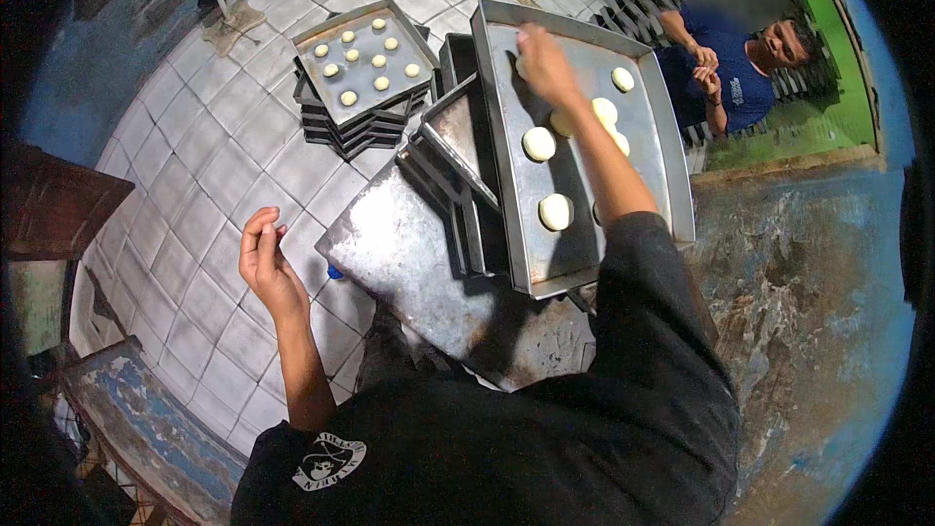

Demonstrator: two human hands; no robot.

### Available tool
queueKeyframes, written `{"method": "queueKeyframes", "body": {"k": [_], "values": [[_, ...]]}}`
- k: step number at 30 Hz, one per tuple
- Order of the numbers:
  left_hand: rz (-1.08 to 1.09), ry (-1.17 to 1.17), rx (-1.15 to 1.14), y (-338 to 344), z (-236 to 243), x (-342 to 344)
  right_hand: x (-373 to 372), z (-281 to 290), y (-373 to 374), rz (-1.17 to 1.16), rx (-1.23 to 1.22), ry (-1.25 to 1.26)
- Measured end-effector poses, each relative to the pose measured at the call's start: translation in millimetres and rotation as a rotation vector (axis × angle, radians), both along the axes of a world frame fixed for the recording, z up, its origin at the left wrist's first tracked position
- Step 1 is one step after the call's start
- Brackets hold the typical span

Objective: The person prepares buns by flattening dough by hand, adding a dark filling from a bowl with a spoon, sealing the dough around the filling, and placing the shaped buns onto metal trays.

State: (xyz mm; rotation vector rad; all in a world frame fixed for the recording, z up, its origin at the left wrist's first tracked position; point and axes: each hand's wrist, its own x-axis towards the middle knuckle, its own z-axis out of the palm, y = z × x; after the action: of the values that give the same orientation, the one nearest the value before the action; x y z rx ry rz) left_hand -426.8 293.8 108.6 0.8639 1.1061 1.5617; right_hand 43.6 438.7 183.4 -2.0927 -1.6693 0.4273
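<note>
My right hand [548, 66] reaches over a large metal baking tray [612, 161]. Its fingers are closed around a pale dough ball [521, 67] near the tray's far left corner, and they mostly hide it. Several other round dough balls, one of them whole near the front [556, 212], lie spaced on the tray; my forearm covers part of them. My left hand [271, 263] hovers over the floor to the left of the metal table, palm up, fingers loosely bent, with nothing visible in it.
The tray rests tilted on stacked dark trays [467, 151] upon a metal tabletop [394, 234]. Beyond stands another stack, topped by a tray of dough balls [370, 54]. A person in a blue shirt [750, 88] is behind an opening in the worn wall [789, 263] at right.
</note>
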Motion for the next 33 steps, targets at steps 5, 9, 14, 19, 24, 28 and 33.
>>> {"method": "queueKeyframes", "body": {"k": [5, 9, 14, 19, 24, 28, 33], "values": [[0.048, -0.091, -0.001, 4.3, 12.8, 12.2, -18.6, -48.4, 5.5, 0.102, 0.357, -0.433], [0.011, -0.156, 0.047, 7.6, 24.1, 22.0, -9.6, -25.9, 12.1, 0.092, 0.092, -0.309], [-0.037, -0.124, 0.093, -11.7, 37.7, 19.7, 45.6, 29.6, -38.9, 0.06, 0.431, 0.14], [-0.046, -0.142, 0.05, -43.5, 46.5, 34.1, 1.0, 23.1, -136.3, -0.095, 0.062, -0.61], [-0.319, -0.096, 0.222, -87.4, 96.9, 127.0, 34.7, 27.6, -183.7, -0.282, 0.323, -0.151], [-0.621, 0.085, 0.145, -144.7, 139.1, 204.3, 6.1, 69.6, -308.1, -0.271, 0.436, 0.796], [-0.993, -0.301, -0.175, -248.8, 129.8, 292.7, -55.7, 35.4, -491.4, -0.167, 0.587, 1.43]]}}
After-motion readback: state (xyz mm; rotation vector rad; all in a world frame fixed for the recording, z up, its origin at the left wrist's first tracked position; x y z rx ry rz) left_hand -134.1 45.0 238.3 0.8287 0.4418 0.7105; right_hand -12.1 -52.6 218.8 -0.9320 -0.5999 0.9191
